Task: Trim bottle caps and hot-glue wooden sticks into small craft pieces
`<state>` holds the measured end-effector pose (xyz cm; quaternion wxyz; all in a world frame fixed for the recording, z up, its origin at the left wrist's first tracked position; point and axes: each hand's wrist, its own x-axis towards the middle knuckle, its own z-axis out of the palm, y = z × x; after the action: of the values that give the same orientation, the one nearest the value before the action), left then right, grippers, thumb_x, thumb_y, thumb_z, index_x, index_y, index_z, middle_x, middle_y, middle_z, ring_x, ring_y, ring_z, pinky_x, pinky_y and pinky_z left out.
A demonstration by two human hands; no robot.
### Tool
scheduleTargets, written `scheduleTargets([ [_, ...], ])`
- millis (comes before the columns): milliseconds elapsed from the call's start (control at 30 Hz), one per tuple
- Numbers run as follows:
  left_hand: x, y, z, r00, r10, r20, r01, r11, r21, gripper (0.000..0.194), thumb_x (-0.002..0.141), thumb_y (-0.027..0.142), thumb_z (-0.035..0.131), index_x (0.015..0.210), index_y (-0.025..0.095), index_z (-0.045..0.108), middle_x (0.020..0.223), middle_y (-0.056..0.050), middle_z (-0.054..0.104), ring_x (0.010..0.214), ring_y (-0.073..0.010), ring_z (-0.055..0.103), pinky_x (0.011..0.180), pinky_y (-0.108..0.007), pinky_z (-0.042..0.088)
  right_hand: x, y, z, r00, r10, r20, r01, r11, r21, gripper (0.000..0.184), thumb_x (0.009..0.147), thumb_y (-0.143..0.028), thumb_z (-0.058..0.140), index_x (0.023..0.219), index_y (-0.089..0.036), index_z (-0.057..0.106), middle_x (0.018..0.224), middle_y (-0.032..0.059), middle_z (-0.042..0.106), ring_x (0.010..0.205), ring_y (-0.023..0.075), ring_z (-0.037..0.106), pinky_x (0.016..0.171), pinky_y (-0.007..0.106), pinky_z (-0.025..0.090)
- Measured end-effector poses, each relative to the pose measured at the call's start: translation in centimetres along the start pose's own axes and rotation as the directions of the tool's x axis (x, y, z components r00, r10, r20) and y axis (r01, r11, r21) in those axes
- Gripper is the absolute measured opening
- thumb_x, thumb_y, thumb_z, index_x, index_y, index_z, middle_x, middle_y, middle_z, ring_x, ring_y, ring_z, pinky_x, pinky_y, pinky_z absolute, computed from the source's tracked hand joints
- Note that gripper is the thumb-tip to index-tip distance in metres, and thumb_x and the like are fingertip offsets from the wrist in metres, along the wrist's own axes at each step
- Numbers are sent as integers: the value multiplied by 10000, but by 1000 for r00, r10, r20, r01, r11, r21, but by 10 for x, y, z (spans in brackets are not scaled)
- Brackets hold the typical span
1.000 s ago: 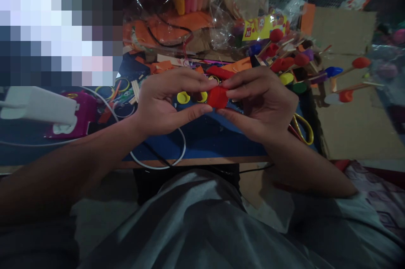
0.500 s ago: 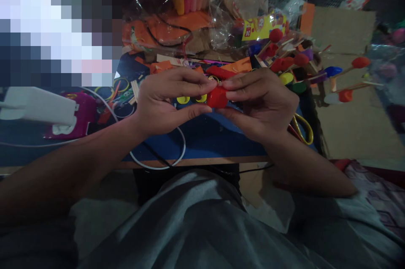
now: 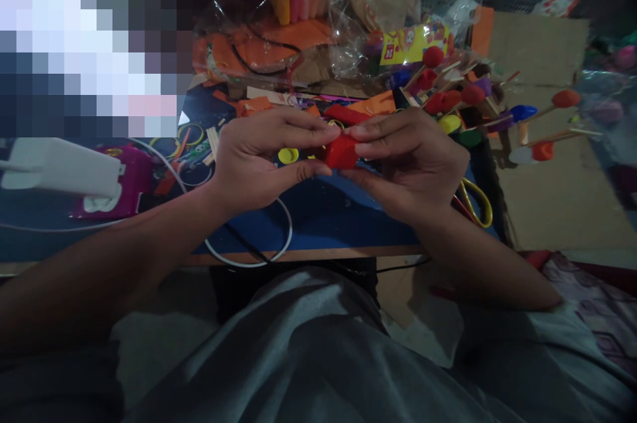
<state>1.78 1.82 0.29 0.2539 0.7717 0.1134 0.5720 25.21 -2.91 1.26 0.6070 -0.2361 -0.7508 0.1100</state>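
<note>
Grey cloth [image 3: 269, 356] across the lower frame; beyond it, blue tabletop [image 3: 318, 227]. At centre, red lump [image 3: 341, 152] pinched by left hand [image 3: 256, 156] and right hand [image 3: 423, 161], fingers above, thumbs below; left thumb slightly raised compared with a second earlier, suggesting fine adjustment without release. Behind, left of centre, yellow tub [image 3: 288, 156]; farther, upper right of centre, yellow packet [image 3: 415, 42].

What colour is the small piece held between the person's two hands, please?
The small piece is red; it shows best in the head view.
</note>
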Motion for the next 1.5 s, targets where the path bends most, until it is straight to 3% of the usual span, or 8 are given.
scheduleTargets([
  [133, 0, -2, 1, 999, 50, -16, -51, 998, -32, 528, 846, 413, 999, 1352, 391, 850, 1153, -39, 906, 1026, -218, 878, 888, -325, 734, 1, -1, 1, 1000, 6, -12, -6, 1000, -5, 401, 784, -198, 989, 1126, -346, 842, 1075, -15, 877, 967, 252, 850, 850, 451, 734],
  [367, -2, -3, 0, 999, -35, 14, 36, 998, -45, 536, 849, 478, 982, 1362, 480, 826, 1140, -23, 895, 960, -237, 873, 775, -350, 728, 1, -3, 0, 1000, 26, -2, -26, 999, -21, 406, 812, -205, 978, 1161, -357, 840, 1102, -4, 874, 997, 263, 847, 886, 478, 730],
  [533, -3, -5, 1, 999, -40, 2, 40, 999, -23, 520, 827, 550, 980, 1324, 482, 844, 1119, -30, 892, 902, -242, 869, 723, -352, 735, 2, -3, 0, 1000, -11, -3, 11, 1000, -15, 379, 813, -214, 988, 1138, -333, 835, 1062, -9, 870, 963, 237, 849, 855, 428, 732],
  [833, -5, -11, 1, 999, -35, 29, 36, 998, -53, 556, 837, 532, 982, 1368, 501, 821, 1118, -35, 884, 890, -236, 853, 691, -341, 707, -4, 2, -1, 996, 83, 39, -83, 996, 17, 369, 822, -281, 1007, 1135, -371, 833, 1058, -15, 852, 999, 260, 836, 944, 508, 711],
  [1067, -4, -10, 3, 1000, -15, -9, 14, 996, -86, 566, 795, 455, 1027, 1332, 460, 850, 1098, -37, 893, 853, -200, 860, 695, -282, 709, 1, -1, 0, 1000, 19, 5, -19, 1000, 6, 334, 826, -243, 1004, 1103, -322, 833, 1037, 2, 858, 963, 236, 832, 871, 438, 707],
  [1200, -1, -1, 2, 994, -108, 3, 108, 987, -115, 523, 781, 404, 1041, 1278, 434, 880, 1067, -35, 892, 793, -178, 841, 700, -275, 705, 2, -1, 0, 999, 26, 22, -26, 999, -19, 311, 836, -256, 1001, 1085, -307, 821, 1032, 5, 856, 965, 236, 831, 860, 434, 709],
  [1400, 0, 5, 0, 963, -264, 48, 269, 953, -137, 476, 759, 518, 1036, 1210, 458, 897, 1030, -25, 879, 780, -188, 814, 700, -321, 686, 1, -5, -2, 994, 105, 33, -103, 992, -74, 234, 877, -341, 983, 1035, -338, 810, 1014, 6, 845, 947, 261, 831, 864, 484, 709],
  [1500, -1, 4, -1, 926, -367, 85, 376, 912, -165, 460, 736, 576, 1034, 1161, 455, 904, 1032, -21, 871, 827, -201, 814, 752, -356, 687, 1, -6, -2, 992, 123, 35, -121, 991, -62, 229, 884, -354, 981, 1041, -329, 816, 996, 9, 833, 949, 261, 831, 878, 482, 706],
])
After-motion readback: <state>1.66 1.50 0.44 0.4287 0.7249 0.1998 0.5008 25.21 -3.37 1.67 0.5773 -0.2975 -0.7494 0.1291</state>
